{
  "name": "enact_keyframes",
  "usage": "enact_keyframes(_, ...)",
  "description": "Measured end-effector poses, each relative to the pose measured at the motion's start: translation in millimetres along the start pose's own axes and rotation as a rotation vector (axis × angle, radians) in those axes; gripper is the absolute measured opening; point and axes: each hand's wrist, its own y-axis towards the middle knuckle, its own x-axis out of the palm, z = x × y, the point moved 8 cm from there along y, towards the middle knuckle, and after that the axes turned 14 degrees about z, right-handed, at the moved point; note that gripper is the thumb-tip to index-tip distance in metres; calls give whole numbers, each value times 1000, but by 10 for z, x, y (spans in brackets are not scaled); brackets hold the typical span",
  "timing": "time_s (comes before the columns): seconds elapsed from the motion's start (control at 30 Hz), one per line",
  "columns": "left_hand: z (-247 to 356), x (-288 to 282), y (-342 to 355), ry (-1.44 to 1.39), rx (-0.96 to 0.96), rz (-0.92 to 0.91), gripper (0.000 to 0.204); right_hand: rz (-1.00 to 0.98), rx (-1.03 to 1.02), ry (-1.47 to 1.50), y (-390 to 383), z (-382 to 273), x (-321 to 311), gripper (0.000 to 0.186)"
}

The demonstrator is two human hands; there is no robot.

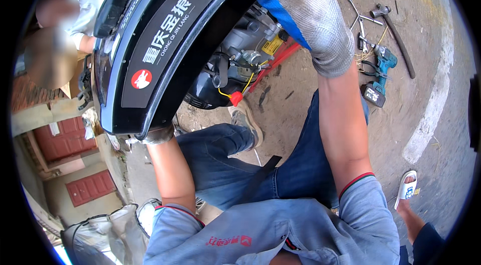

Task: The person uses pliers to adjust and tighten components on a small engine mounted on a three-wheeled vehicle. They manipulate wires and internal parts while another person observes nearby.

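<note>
A large black curved cover (198, 62) with a grey label strip is lifted and tilted in front of me. My left hand (158, 135), in a greyish glove, supports its lower end; its fingers are mostly hidden beneath the edge. In a grey-and-blue glove, my right hand (300, 12) grips the cover's upper right end, where the fingertips are partly cut off by the frame. Below and behind the cover sits a small engine (245, 47) with metal parts and a yellow label. A red connector (236, 98) hangs from it on yellow wires.
On the ground to the right lie a cordless drill (382, 72), a hammer (396, 37), pliers (370, 68) and a three-armed wrench (358, 14). A red metal bar (280, 59) runs beside the engine. Another person (87, 7) is at the far left; someone's sandalled foot (407, 190) is at the right.
</note>
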Motion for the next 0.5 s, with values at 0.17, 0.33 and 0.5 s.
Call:
enact_keyframes(0.17,-113,-103,-260,-29,-153,-13,62,-66,353,-135,83,-75,53,37)
enact_keyframes(0.33,-173,-167,-385,-40,-209,-14,62,80,208,-411,-14,-81,-20,44)
enact_keyframes(0.5,-225,-223,-477,-47,-243,-10,63,6,185,-586,-58,-84,10,38)
